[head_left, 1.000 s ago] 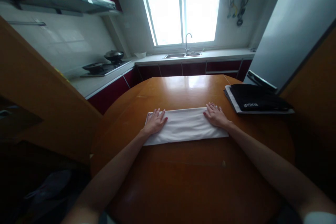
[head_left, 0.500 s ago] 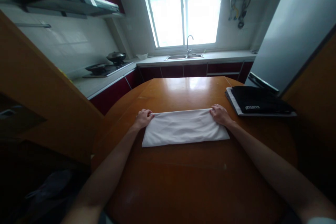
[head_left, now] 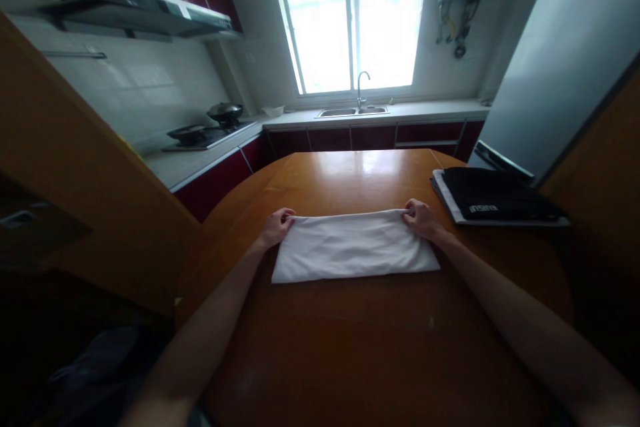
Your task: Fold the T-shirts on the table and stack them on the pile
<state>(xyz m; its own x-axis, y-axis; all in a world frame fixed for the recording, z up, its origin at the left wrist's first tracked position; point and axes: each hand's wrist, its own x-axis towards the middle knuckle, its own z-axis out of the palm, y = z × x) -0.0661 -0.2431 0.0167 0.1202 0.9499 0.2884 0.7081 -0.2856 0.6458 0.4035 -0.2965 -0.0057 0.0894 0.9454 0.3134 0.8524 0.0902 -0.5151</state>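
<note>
A white folded cloth (head_left: pixel 355 247), perhaps a garment, lies as a wide flat strip on the wooden table (head_left: pixel 325 353). My left hand (head_left: pixel 277 225) pinches its far left corner between thumb and fingers. At the far right corner, my right hand (head_left: pixel 421 219) grips the cloth the same way. The far edge runs nearly straight between both hands. Soft creases cross its surface, and the near edge rests on the tabletop. What the cloth is exactly cannot be made out.
Folded dark clothing (head_left: pixel 500 193) with white lettering lies over something white at the table's right. Behind the table stand a counter with a sink (head_left: pixel 353 111) and a stove with pans (head_left: pixel 225 112). A fridge (head_left: pixel 555 67) rises at the right.
The fingers of both hands have closed more tightly on the far corners of the cloth. The cloth has hardly moved; the whole view has shifted slightly.
</note>
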